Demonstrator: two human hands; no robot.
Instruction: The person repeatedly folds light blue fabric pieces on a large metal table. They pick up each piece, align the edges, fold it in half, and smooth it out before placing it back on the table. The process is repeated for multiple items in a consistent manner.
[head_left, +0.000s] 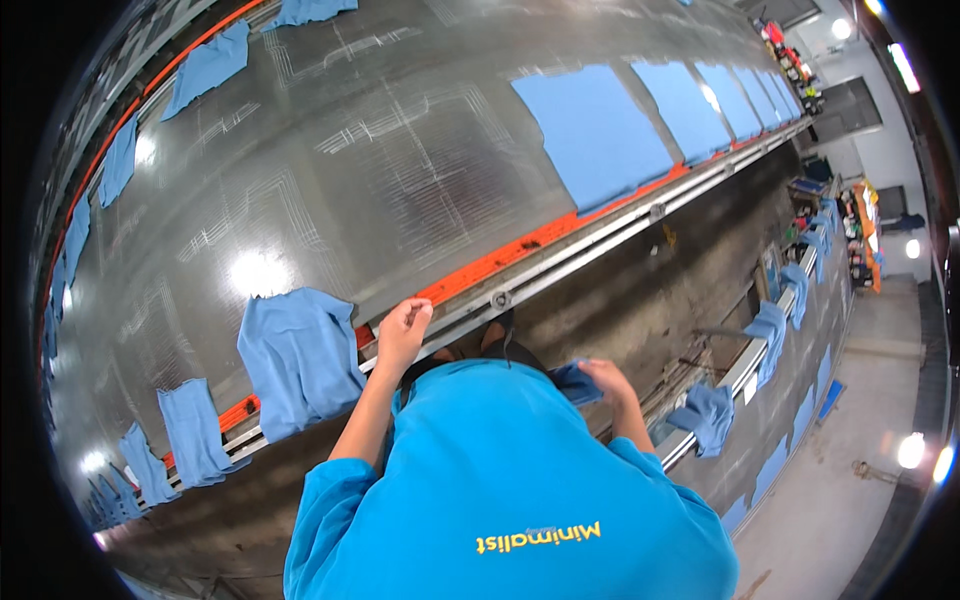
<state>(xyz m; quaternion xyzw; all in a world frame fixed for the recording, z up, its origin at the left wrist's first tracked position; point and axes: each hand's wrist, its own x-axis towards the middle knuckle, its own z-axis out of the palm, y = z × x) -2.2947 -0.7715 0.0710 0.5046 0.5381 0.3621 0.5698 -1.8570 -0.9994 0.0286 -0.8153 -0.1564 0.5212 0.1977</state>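
My left hand [404,328] hovers over the near edge of a long dark grey table [360,240], beside its orange strip [520,250]. Its fingers are curled together; whether anything is between them is hidden. Low on my right side, my right hand [606,380] grips a folded piece of blue fabric [577,384], partly covered by my shirt. To the left of my left hand, a light blue fabric piece [300,358] lies rumpled and drapes over the table edge. Farther right, another blue fabric piece [607,135] is spread flat against the orange strip.
A metal rail [590,245] with round fittings runs along the table edge. Several more blue pieces hang over the far edge and the left end. Behind a dark aisle [620,290], a second table's rail [745,370] carries draped blue cloths [704,418]. Lamps reflect off the grey surface.
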